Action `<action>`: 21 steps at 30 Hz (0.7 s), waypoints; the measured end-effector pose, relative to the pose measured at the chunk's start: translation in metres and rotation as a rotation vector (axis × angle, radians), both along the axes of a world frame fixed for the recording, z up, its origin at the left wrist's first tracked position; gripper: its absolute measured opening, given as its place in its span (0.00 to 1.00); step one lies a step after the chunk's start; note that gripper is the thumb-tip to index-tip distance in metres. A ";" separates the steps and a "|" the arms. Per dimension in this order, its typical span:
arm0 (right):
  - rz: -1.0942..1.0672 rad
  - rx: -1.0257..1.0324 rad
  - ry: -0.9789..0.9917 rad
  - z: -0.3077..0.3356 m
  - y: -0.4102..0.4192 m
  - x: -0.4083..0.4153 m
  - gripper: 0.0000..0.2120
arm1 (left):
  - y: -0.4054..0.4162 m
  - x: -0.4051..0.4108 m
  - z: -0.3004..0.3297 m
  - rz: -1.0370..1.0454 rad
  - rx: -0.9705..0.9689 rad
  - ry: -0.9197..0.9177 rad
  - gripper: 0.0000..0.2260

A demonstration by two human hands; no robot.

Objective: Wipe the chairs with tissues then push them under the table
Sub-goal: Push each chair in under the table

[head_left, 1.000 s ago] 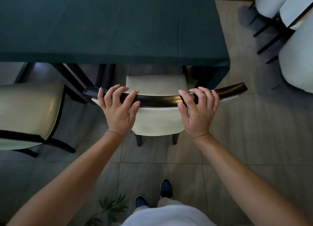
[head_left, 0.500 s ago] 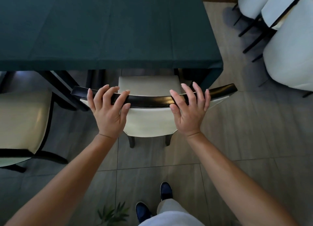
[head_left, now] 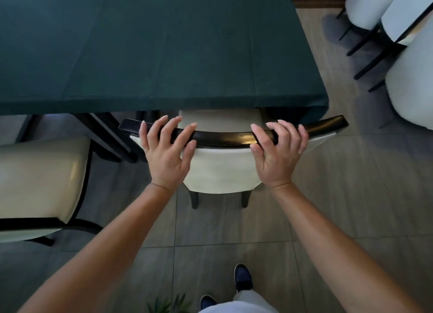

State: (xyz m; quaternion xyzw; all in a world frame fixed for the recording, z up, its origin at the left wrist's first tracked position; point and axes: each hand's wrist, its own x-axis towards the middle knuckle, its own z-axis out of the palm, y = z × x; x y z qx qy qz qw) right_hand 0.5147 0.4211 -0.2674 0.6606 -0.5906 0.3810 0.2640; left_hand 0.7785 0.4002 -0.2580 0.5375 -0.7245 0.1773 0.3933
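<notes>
Nearest the camera, below both wrists, two dark blue shoes (head_left: 243,277) stand on the grey tiled floor (head_left: 210,230), with a few green plant leaves (head_left: 168,305) at the bottom edge just left of them; two bare forearms reach forward from there to the chair (head_left: 222,169), whose cream padded back hangs between the two palms and whose short dark rear legs show below it; the left hand (head_left: 165,152) lies over the left part of the chair's black curved top rail (head_left: 225,138), its fingers (head_left: 164,129) spread apart and only lightly bent, laid across the rail with their tips past its far edge, the thumb resting against the near side of the rail at the top of the cream back; the right hand (head_left: 278,153) lies over the right part of the same rail, its fingers (head_left: 281,132) apart and curled over the top of the rail, the thumb pressed on the near edge, so the rail sits clasped between thumb and fingers; just beyond the fingertips a strip of the chair's cream seat shows, its far part hidden beneath the edge of the table (head_left: 152,54), which is covered with a dark green cloth hanging down over the seat; to the left of the left hand's fingers a second cream chair (head_left: 39,181) with a dark frame stands out from the table; far to the right of the right hand's fingers several white chairs (head_left: 407,54) with thin dark legs stand apart from the table
</notes>
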 end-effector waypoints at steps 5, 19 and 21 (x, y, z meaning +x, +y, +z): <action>0.028 -0.034 0.019 0.004 -0.030 -0.034 0.23 | -0.013 -0.035 0.002 0.031 0.003 0.051 0.15; 0.008 -0.046 -0.021 0.008 -0.081 0.015 0.22 | -0.094 0.016 0.006 0.001 -0.058 0.000 0.20; 0.013 -0.050 -0.004 0.009 -0.083 0.006 0.21 | -0.090 0.006 0.009 0.022 -0.056 0.015 0.20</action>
